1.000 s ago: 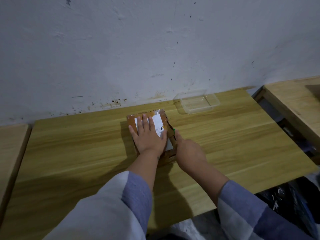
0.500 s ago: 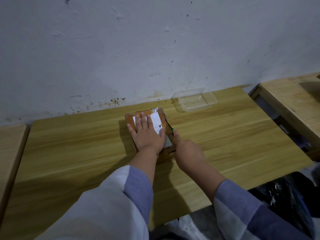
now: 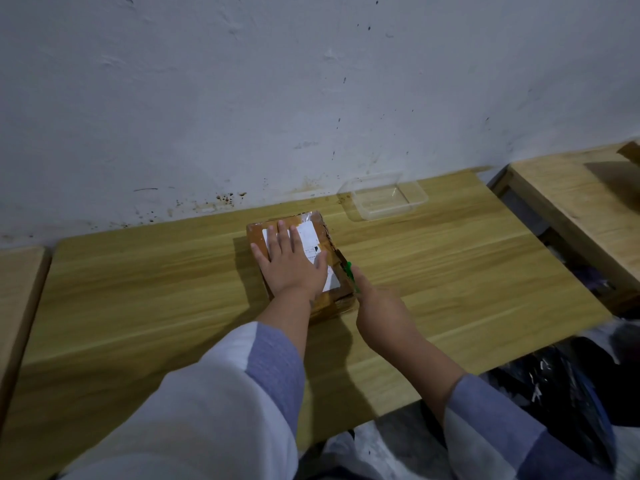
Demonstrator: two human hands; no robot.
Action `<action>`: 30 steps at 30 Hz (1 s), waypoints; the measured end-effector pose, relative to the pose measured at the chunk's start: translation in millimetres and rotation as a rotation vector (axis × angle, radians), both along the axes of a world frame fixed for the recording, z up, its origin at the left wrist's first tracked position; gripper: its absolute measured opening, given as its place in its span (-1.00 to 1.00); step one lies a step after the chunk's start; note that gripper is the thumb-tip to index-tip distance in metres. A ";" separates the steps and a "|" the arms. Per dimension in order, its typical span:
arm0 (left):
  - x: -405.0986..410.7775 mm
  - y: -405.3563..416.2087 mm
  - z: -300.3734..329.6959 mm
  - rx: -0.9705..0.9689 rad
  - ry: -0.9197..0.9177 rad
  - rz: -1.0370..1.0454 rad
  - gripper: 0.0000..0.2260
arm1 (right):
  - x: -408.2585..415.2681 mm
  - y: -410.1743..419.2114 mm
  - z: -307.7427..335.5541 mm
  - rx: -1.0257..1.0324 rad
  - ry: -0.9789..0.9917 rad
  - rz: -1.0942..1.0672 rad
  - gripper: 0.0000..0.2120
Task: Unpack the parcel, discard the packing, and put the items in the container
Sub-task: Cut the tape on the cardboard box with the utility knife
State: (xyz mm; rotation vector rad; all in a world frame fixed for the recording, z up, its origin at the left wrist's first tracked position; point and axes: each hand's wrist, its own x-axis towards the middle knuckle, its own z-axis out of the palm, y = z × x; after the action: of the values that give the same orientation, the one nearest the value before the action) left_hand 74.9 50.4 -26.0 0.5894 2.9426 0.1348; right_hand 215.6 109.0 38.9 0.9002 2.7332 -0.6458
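Parcel [image 3: 320, 237], a brown cardboard box wrapped in clear tape with a white label on top, is lying flat on the wooden worktop [image 3: 138, 289], roughly at its centre and slightly toward the wall. Left hand [image 3: 292, 266] is pressing down on the parcel lid, palm flat, fingers straight and spread, fingertips pointing toward 12 o'clock and covering part of the label. Right hand [image 3: 379, 306] is sitting at the parcel's 3 o'clock edge, near its closer corner, fingers curled around a thin green tool [image 3: 350, 274]; only the green tip is showing past the fingers, touching the side of the box, and the frame is too blurred there to tell what kind of tool it is. Clear plastic container [image 3: 382, 197] is standing at about 1 o'clock from the parcel, near the wall, well apart from both hands. Both forearms are wearing sleeves in white and blue-grey. A second wooden surface [image 3: 571, 202] is showing at 3 o'clock beyond the worktop's edge, and dark bags [image 3: 571, 393] are lying below at 4 o'clock.
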 end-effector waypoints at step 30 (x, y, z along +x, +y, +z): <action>-2.8 -19.3 4.6 -0.002 -0.055 -0.174 -0.36 | -25.7 22.6 -37.5 -0.222 0.306 -0.231 -0.35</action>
State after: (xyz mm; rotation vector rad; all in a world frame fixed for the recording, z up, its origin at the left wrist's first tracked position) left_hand 72.2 31.1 -21.4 0.8241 2.8224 0.1273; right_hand 189.9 131.7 1.4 1.1543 2.7547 -1.1947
